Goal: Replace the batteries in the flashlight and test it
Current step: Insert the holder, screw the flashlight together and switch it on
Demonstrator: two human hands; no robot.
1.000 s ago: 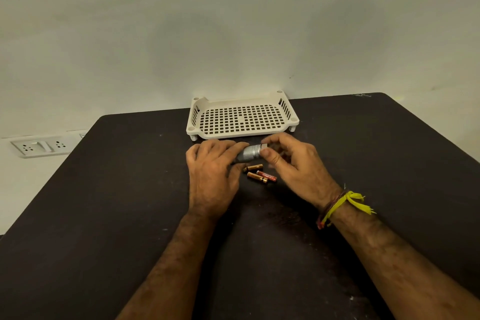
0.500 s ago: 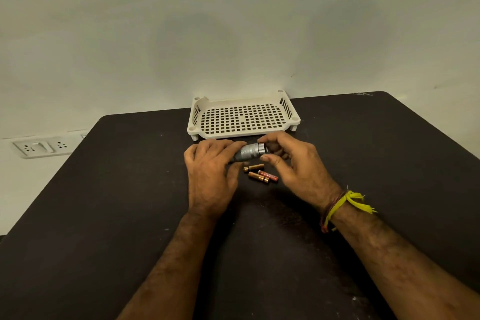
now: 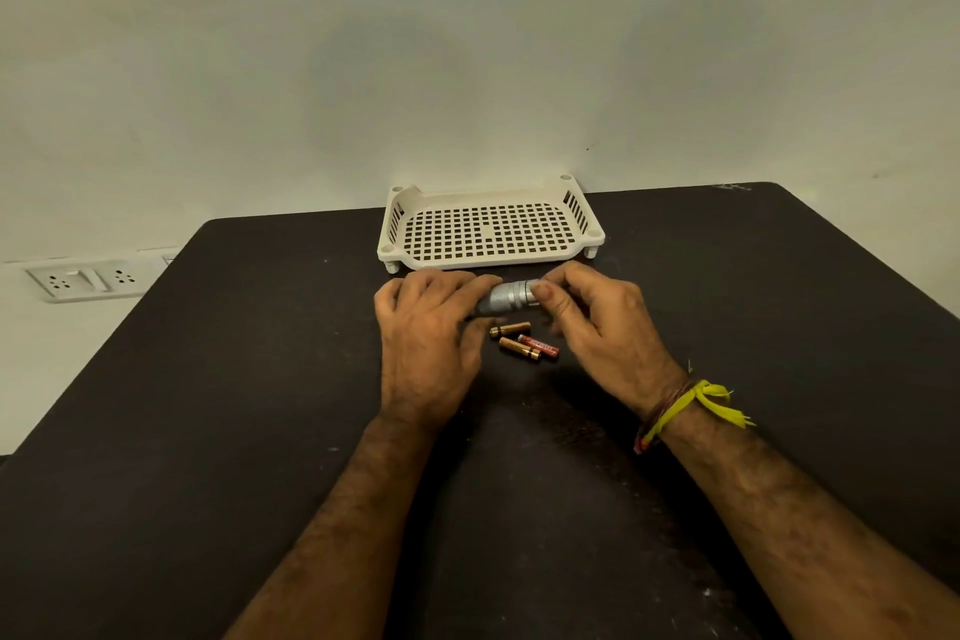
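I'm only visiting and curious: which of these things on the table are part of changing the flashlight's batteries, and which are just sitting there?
Part of the job:
- silver flashlight, held by the left hand and right hand
- three small batteries lying on the table between the hands

Just lying about:
- empty white tray behind the hands
- wall sockets at far left

The flashlight (image 3: pixel 506 298) is silver, its barrel cross-hatched with fine knurling. Two batteries (image 3: pixel 510 329) on the black table (image 3: pixel 260 379) are gold-brown with dark ends; the red battery (image 3: pixel 538 346) carries pale lettering. The far tray (image 3: pixel 491 230) is cream-white, its floor a grid of square holes. A yellow wrist thread (image 3: pixel 696 400) sits beside a reddish-brown one. The wall sockets (image 3: pixel 85 278) at left are white.
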